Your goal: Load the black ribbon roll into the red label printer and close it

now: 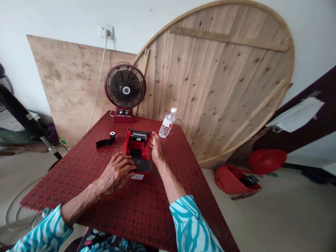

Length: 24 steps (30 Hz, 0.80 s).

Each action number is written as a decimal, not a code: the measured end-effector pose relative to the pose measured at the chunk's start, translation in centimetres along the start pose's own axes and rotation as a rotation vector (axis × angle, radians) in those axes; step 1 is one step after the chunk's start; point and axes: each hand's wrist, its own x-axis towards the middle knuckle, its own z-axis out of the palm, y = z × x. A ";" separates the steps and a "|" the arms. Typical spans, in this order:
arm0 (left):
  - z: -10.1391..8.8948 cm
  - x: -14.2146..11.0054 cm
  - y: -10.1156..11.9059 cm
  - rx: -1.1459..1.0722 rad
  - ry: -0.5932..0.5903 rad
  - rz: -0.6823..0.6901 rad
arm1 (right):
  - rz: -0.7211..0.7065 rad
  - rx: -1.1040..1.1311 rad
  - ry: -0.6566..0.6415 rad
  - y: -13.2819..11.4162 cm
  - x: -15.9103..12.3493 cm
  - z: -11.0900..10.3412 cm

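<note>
A red and black machine that looks like a small label printer [143, 165] stands opened on the table in front of me. Its inner rollers [138, 135] show at the far end, and a white sticker is on its near face. My left hand [117, 170] grips its near left side, fingers lying over the black panel and thumb hidden. At the far right corner, my right hand [156, 148] has its fingers bent round the red edge. Left of the machine sits a roll of black ribbon [112, 136] on a white core, its loose end trailing on the table.
A clear water bottle [166, 124] stands on the right of the red patterned table [91, 185]. At the back edge is a dark red fan [126, 90], near a hanging white cord. A large round wooden board [210, 80] leans on the wall. A red bag [228, 180] lies on the floor.
</note>
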 end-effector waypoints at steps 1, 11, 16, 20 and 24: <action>0.0 0.0 0.0 -0.005 0.006 -0.002 | 0.021 -0.014 -0.004 -0.5 0.5 0.1; 0.1 -0.4 0.0 -0.059 0.021 -0.005 | 0.046 -0.037 0.071 -1.2 -5.3 -1.3; -0.3 0.2 -1.9 -0.337 0.155 -0.341 | 0.171 0.098 0.058 -0.4 -6.1 -1.1; 0.8 1.4 -4.4 -0.665 0.237 -0.762 | 0.159 0.104 0.074 0.0 -5.8 -1.1; 1.8 2.1 -5.1 -0.943 0.163 -0.964 | 0.162 0.100 0.076 0.2 -5.9 -1.1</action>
